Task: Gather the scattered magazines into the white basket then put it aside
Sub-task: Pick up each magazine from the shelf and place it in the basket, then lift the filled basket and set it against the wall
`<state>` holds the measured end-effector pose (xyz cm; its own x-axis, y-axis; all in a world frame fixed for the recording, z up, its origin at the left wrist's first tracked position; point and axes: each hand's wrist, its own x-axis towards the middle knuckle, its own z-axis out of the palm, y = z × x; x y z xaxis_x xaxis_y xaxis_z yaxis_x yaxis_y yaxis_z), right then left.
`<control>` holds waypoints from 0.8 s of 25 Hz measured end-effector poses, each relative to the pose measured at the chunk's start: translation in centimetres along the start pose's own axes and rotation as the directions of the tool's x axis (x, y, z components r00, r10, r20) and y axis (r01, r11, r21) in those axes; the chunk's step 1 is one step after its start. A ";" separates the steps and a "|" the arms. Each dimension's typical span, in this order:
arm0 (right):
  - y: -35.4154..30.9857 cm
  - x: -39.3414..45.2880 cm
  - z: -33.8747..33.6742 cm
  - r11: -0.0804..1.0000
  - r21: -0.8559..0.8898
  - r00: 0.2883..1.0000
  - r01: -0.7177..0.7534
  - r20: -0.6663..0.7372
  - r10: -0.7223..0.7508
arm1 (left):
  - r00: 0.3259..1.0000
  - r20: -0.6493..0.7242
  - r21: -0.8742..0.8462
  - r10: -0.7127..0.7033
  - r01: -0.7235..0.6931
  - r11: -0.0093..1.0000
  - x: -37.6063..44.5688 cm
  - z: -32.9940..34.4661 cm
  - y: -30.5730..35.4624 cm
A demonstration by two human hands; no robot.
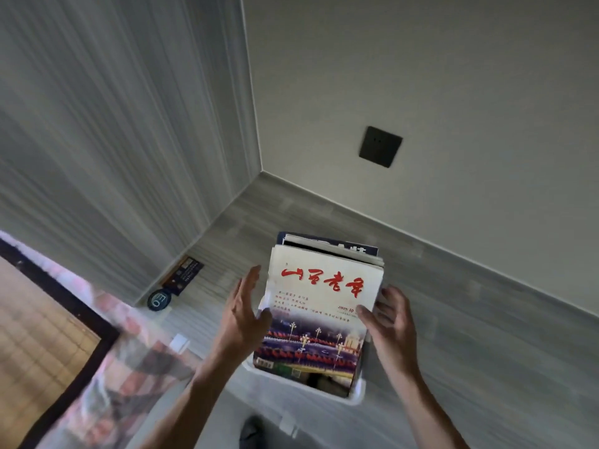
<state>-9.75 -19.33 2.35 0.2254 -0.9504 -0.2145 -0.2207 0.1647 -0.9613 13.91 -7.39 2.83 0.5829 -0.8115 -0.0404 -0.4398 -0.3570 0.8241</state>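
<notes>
White basket [355,395] on floor [486,335], magazines [321,306] stacked inside. Left hand [243,314] spread flat beside stack; right hand [392,319] loosely spread, fingertips touching cover.

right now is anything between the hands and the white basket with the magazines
Nothing visible. The left hand and right hand flank the magazines stacked in the white basket, fingers open, right thumb touching the top cover.
</notes>
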 end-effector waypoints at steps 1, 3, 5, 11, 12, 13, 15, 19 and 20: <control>-0.4 1.6 0.3 0.996 0.071 0.998 -0.057 0.035 0.055 | 0.997 0.065 -0.016 -0.050 0.052 0.999 2.0 -0.2 0.6; -0.2 3.7 1.0 0.975 0.180 0.984 -0.129 0.146 0.103 | 0.957 0.234 -0.232 -0.169 0.224 0.947 4.9 0.1 1.5; 0.3 4.3 1.3 0.976 0.156 0.957 -0.150 0.271 0.104 | 0.891 0.419 -0.385 -0.173 0.347 0.855 6.6 0.9 1.5; 0.3 2.5 1.9 0.974 0.210 0.986 -0.088 0.154 0.056 | 0.910 0.415 -0.567 -0.027 0.281 0.774 5.3 1.3 0.2; -0.1 1.5 1.7 0.968 0.247 0.991 -0.039 0.130 0.007 | 0.915 0.403 -0.616 0.022 0.254 0.746 4.6 0.4 0.4; -0.4 0.6 1.2 0.965 0.262 0.991 0.005 0.125 -0.039 | 0.919 0.390 -0.647 0.062 0.226 0.728 4.2 -0.4 0.5; -1.3 -0.6 0.6 0.978 0.205 0.982 0.024 0.178 -0.061 | 0.929 0.332 -0.627 0.162 0.089 0.774 3.7 -1.8 0.5; -1.9 -0.8 -0.8 0.984 0.170 0.971 0.049 0.222 -0.087 | 0.912 0.293 -0.472 0.288 -0.124 0.873 2.9 -2.5 0.5; -1.7 -0.6 -1.1 0.988 0.144 0.971 0.055 0.222 -0.087 | 0.899 0.298 -0.434 0.321 -0.172 0.884 2.8 -2.3 0.3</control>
<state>-10.53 -19.31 4.30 0.4491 -0.8784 -0.1632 -0.0692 0.1479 -0.9866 16.99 -8.73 4.23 0.1796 -0.9819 0.0601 -0.1934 0.0247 0.9808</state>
